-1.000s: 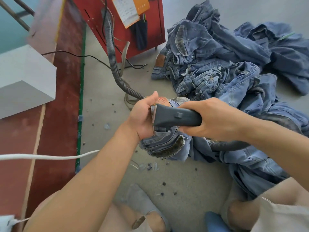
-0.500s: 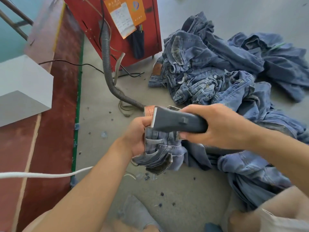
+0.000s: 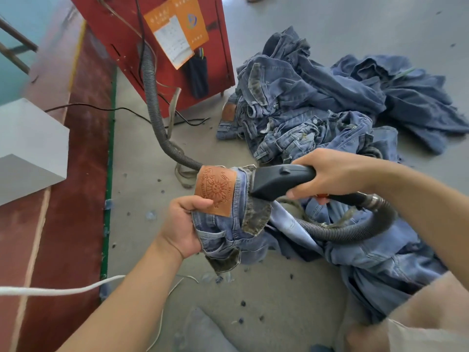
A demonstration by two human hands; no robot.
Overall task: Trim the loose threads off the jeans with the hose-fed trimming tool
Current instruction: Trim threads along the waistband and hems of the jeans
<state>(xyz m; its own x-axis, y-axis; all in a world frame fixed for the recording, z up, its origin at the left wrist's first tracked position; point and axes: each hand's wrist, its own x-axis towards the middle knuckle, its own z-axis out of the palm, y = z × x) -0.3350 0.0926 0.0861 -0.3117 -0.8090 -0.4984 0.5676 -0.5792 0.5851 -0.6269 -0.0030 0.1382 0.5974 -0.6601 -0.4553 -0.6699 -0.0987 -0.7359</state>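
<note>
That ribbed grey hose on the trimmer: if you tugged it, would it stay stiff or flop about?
Probably bendy: the hose loops in a tight curve behind the trimming tool that the right hand grips. Its ribbed wall likely resists kinking. It would probably drag across the jeans rather than spring straight.

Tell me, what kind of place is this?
Probably a clothing workshop where jeans get finished. A big pile of jeans lies on the floor, and a ribbed hose runs from a red machine.

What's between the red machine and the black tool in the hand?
The ribbed hose snakes down from the red machine across bare floor, passing behind the jeans toward the tool, seen from the head camera.
</note>
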